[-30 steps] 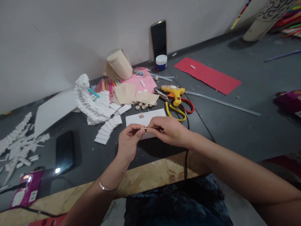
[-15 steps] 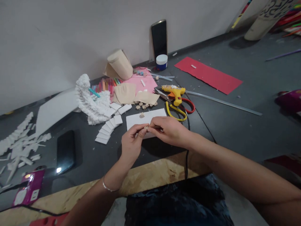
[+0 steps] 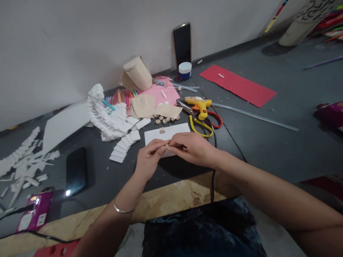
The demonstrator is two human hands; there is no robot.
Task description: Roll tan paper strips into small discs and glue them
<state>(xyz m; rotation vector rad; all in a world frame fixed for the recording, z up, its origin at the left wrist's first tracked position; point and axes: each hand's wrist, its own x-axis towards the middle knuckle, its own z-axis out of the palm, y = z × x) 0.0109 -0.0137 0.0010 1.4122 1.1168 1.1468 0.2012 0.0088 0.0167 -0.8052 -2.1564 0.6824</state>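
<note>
My left hand (image 3: 148,159) and my right hand (image 3: 193,149) meet above a white card (image 3: 167,131), pinching a small tan rolled piece (image 3: 167,146) between their fingertips. Its material is hard to tell at this size. A similar tan disc (image 3: 162,130) lies on the card, just beyond my fingers. Several more small tan discs (image 3: 161,119) sit past the card's far edge, beside tan paper cutouts (image 3: 167,111). A stack of white rectangles (image 3: 123,148) fans out to the left of my left hand.
A yellow glue gun (image 3: 199,106) lies with red-handled scissors (image 3: 214,119) right of the card. White paper ruffles (image 3: 105,116), coloured sticks (image 3: 119,98), a tan roll (image 3: 137,73), a phone (image 3: 76,171) and a red sheet (image 3: 237,85) share the dark table. A metal ruler (image 3: 254,116) lies alongside.
The thin tan strip between my fingers a second ago now shows as a small, rounded roll. My hands have drawn closer together.
</note>
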